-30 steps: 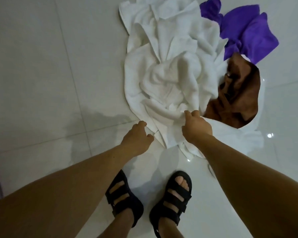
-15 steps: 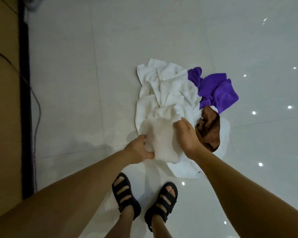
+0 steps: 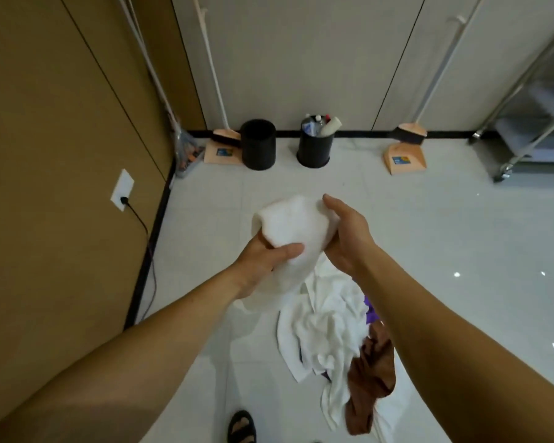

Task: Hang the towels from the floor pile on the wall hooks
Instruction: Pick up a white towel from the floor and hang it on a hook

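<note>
A bunched white towel is raised well above the floor, held between both hands. My left hand grips its lower left side with the thumb across the cloth. My right hand clasps its right side. Below them the floor pile holds more white towels, a brown towel at its right and a sliver of purple towel beside my right forearm. No wall hooks are in view.
Two black bins stand at the far white wall, flanked by peach dustpans with brooms. A brown wall with a socket and cable runs along the left. A metal cart stands at the far right.
Both hands lifted the white towel off the pile and up to chest height. My view rose from the floor to take in the far wall and bins.
</note>
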